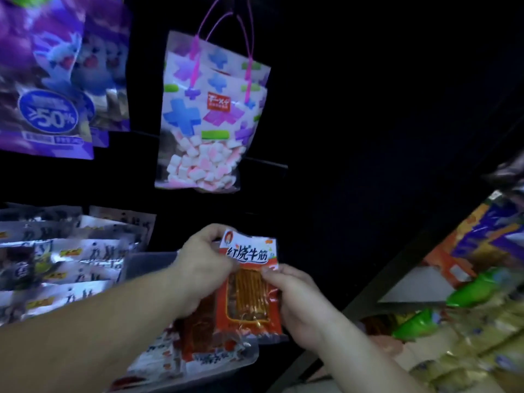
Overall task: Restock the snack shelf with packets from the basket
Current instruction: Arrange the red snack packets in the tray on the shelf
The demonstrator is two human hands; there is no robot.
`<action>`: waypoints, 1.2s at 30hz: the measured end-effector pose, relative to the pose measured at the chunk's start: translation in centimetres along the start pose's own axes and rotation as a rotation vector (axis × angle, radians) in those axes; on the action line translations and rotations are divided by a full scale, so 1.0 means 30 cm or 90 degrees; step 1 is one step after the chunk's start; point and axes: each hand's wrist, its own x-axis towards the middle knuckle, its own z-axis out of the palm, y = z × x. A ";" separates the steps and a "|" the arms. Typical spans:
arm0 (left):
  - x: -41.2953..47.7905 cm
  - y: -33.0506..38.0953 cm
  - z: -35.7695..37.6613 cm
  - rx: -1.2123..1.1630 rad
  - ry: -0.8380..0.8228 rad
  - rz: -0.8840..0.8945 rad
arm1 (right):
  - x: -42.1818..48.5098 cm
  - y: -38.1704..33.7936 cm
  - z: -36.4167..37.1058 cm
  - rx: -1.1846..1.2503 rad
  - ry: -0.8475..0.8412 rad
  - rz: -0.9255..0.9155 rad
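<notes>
Left hand and right hand, outstretched, pinch orange packet, seemingly upright.

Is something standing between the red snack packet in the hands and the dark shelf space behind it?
Nothing visible does. The left hand and right hand hold the red plastic snack packet. The hanging clear marshmallow bag is above it and the white foil packets lie left of it. The gap is dark.

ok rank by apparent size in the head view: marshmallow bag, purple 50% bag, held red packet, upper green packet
1. marshmallow bag and purple 50% bag: about alike; the purple one is cut by the frame, so unranked.
2. red packet, nearer the camera.
3. upper green packet.
</notes>
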 end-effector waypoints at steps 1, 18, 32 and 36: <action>-0.018 -0.019 0.008 0.004 -0.004 0.025 | -0.004 -0.004 -0.006 -0.015 0.007 -0.003; -0.072 0.003 -0.034 0.006 -0.050 0.062 | 0.006 -0.040 -0.005 -0.114 -0.020 -0.140; -0.110 -0.014 -0.049 -0.063 -0.223 -0.068 | 0.001 -0.011 -0.081 -0.245 -0.242 -0.169; -0.086 -0.058 -0.059 0.089 -0.174 -0.016 | 0.015 0.033 -0.058 -0.332 -0.059 -0.307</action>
